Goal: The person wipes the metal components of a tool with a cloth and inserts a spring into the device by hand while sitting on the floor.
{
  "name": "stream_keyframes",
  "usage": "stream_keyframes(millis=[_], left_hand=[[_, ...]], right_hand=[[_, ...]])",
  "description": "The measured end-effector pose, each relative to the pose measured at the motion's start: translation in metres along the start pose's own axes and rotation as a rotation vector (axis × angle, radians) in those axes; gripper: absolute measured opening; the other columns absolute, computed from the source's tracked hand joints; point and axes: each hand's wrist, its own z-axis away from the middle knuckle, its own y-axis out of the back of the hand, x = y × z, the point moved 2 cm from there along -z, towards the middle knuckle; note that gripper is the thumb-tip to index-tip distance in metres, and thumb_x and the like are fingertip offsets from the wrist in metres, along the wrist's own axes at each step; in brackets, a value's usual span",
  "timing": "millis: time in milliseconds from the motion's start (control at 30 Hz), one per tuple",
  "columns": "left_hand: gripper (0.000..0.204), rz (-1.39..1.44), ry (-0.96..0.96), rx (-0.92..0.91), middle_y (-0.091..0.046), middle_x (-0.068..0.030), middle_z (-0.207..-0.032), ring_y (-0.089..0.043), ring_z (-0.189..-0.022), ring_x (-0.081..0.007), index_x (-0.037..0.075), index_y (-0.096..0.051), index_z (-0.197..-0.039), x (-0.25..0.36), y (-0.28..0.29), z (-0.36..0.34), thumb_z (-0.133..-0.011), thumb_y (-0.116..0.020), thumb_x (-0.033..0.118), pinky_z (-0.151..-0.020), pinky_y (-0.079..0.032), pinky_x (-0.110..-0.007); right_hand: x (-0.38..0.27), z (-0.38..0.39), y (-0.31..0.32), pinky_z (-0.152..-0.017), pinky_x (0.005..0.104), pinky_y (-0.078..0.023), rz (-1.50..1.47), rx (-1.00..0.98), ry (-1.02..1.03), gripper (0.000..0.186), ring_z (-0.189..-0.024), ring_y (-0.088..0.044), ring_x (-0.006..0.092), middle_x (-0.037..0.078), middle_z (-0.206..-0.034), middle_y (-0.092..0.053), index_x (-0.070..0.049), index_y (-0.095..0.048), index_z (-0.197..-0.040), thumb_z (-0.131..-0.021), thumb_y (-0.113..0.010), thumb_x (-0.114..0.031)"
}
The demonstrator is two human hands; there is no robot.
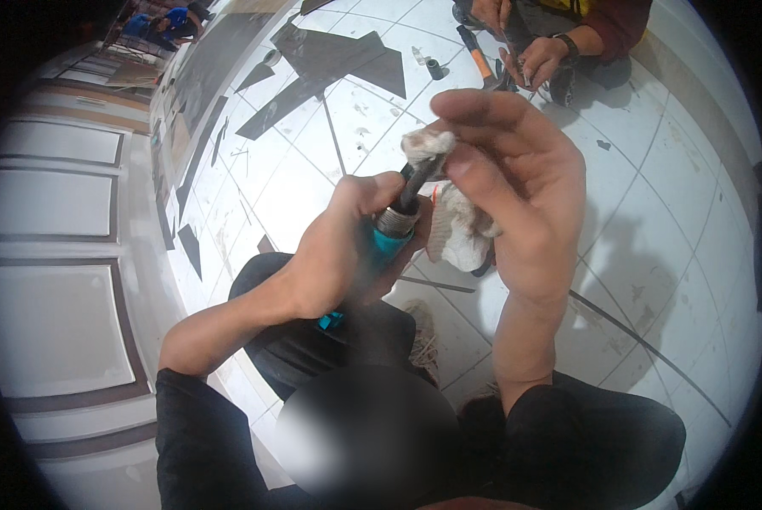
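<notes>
Gripping a teal cylindrical tool [389,242] in the bare left hand [326,255], fingers wrapped round the body, thumb extended toward the upper end. Holding the tool tilted, near the middle of the view, over the lap, with ridged metal collar [396,223] and black shaft [413,189] pointing up and to the right.

Noting a small wad of off-white, stained cloth [428,144] at the far end of the shaft. Bringing the bare right hand [525,178] to the wad: thumb tip at its right edge, forefinger stretched out above, remaining fingers loosely curved. Cannot tell from this angle a firm pinch from a light touch.

Observing a bunched white knitted fabric piece with a red-edged cuff [462,229] between the hands, below the right thumb. Cannot tell any join between fabric piece and wad.

Recording surroundings: white tile floor [287,178] with flat dark grey sheet pieces [313,68] lying across one another ahead; small dark cylinder [434,70] just right of these; orange-and-black-handled tool [474,55] near a co-worker's hands [541,61]; long thin dark strip [653,353] at right; white panelling with brown trim [67,331] at left.
</notes>
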Motion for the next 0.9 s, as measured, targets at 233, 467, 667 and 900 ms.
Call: stream_keyframes(millis=[233,467,667,900], left_hand=[[0.086,-0.026,0.020,-0.021,-0.048,-0.0068,-0.052,-0.049,-0.040,-0.0159,0.001,-0.051,-0.072,-0.003,0.006,0.002,-0.095,-0.007,0.070,-0.040,-0.041,-0.027],[0.104,-0.118,0.045,0.004,-0.049,-0.0056,-0.050,-0.050,-0.041,-0.0151,0.001,-0.054,-0.070,-0.001,0.001,0.001,-0.089,0.007,0.084,-0.041,-0.041,-0.026],[0.112,-0.186,-0.036,-0.064,-0.051,-0.0044,-0.051,-0.049,-0.042,-0.0141,0.002,-0.055,-0.075,-0.002,0.001,-0.003,-0.080,0.015,0.089,-0.042,-0.041,-0.025],[0.119,-0.159,-0.068,-0.059,-0.053,-0.0047,-0.054,-0.050,-0.044,-0.0141,0.001,-0.059,-0.084,0.001,0.003,-0.003,-0.074,0.017,0.093,-0.045,-0.042,-0.025]], right_hand=[[0.006,-0.009,0.012,-0.091,0.0283,-0.053,-0.228,0.093,0.021,0.037,-0.109,-0.068,0.0218,0.021,-0.113,-0.069,0.007,-0.055,-0.133,-0.099,-0.060,-0.007],[0.015,-0.009,0.016,-0.083,0.0243,-0.052,-0.233,0.249,0.000,0.029,-0.089,-0.066,0.0127,0.011,-0.106,-0.072,0.006,-0.063,-0.124,-0.097,-0.064,-0.004],[0.010,-0.009,0.020,-0.083,0.0225,-0.050,-0.145,0.253,0.099,0.028,-0.089,-0.065,0.0107,0.009,-0.104,-0.072,0.006,-0.063,-0.124,-0.098,-0.063,-0.005],[0.008,-0.005,0.026,-0.073,0.0214,-0.048,-0.016,0.152,0.041,0.027,-0.082,-0.060,0.0054,0.006,-0.101,-0.071,0.000,-0.068,-0.120,-0.098,-0.065,-0.014]])
